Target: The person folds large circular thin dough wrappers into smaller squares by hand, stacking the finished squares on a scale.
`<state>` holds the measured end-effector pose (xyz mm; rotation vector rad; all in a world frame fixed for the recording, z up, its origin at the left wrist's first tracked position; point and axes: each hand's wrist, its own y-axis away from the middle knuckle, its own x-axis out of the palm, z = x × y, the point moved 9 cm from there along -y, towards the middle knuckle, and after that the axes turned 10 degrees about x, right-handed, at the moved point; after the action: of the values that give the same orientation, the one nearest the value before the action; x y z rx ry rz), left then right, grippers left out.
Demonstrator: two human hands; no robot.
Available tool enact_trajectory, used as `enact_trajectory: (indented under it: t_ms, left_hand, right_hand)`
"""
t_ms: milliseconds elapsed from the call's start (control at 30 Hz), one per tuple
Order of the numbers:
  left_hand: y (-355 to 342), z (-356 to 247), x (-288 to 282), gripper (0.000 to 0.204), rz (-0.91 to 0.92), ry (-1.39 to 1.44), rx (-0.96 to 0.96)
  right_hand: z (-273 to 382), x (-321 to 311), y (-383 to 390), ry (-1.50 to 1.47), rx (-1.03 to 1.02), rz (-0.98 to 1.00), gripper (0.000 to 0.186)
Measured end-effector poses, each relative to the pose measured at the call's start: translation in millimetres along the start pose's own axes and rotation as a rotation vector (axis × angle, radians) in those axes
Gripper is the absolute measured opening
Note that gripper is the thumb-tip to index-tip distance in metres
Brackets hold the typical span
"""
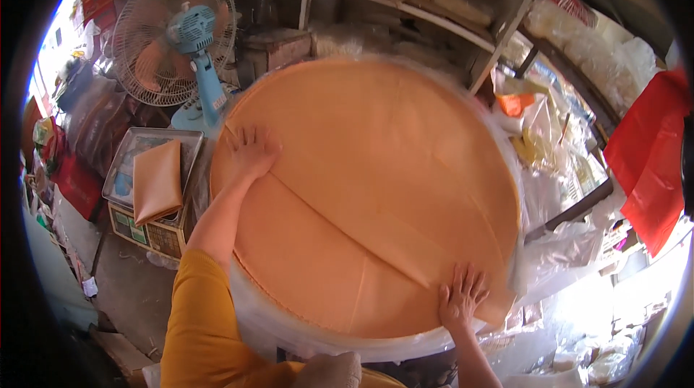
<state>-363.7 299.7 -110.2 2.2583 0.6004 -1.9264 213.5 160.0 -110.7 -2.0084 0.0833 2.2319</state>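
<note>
A large orange-tan sheet [383, 164], thin and cloth-like, covers a round table [340, 349] whose rim is wrapped in clear plastic. A folded edge or ridge runs slantwise across it, from near my left hand down to near my right hand. At the far left of the sheet, my left hand [253, 152] lies flat with its fingers apart. Close to the near right rim, my right hand [463, 299] presses on the sheet, fingers spread. Another layer of the same colour lies under the ridge, toward me. Neither hand grips anything.
A blue standing fan [194, 29] is beyond the table at the left. A folded tan cloth [158, 182] sits on a metal tray [189, 139] atop a box. Shelves [405, 6] with plastic-wrapped bundles line the back. Red material [648, 157] hangs at the right.
</note>
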Motion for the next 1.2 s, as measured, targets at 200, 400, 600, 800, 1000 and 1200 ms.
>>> enact_trajectory:
  t_ms: [200, 400, 600, 800, 1000, 1200]
  left_hand:
    - [17, 5, -18, 0.074, 0.049, -0.024, -0.034]
    - [59, -129, 20, 0.070, 0.275, 0.151, 0.264]
    - [136, -189, 25, 0.069, 0.319, 0.193, 0.528]
    - [147, -194, 14, 0.071, 0.284, 0.132, 0.589]
    - [137, -198, 37, 0.070, 0.298, 0.052, 0.574]
    - [135, -199, 24, 0.072, 0.147, 0.045, 0.614]
  right_hand:
    - [7, 4, 2, -0.028, -0.041, -0.010, 0.063]
    - [15, -13, 11, -0.028, 0.122, 0.111, 0.066]
    - [11, -13, 13, 0.226, 0.029, -0.080, 0.058]
    - [-3, 14, -47, 0.435, -0.349, 0.261, 0.063]
    - [50, -14, -196, -0.228, -0.281, -0.015, 0.064]
    - [82, 6, -300, -0.251, -0.177, -0.003, 0.071]
